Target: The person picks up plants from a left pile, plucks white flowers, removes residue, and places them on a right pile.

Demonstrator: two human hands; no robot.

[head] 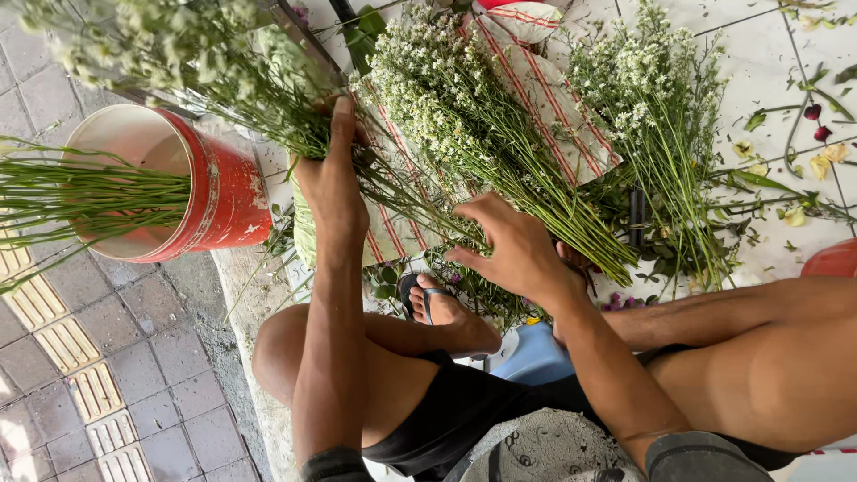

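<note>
My left hand [332, 183] grips a bunch of thin green stems with small white flowers [192, 62] that fans out to the upper left. My right hand [509, 245] rests with spread fingers on the lower ends of a second bunch of white flowers [464, 116], which lies on a red-striped white cloth [544, 89]. A third bunch [665, 107] lies to the right of it on the white tiles.
A red bucket [214, 192] with a white inside lies on its side at the left, green stems [80, 201] sticking out. My bare knees and a sandalled foot [437, 308] are below. Loose petals and leaves [817, 161] litter the right tiles. Grey paving is at left.
</note>
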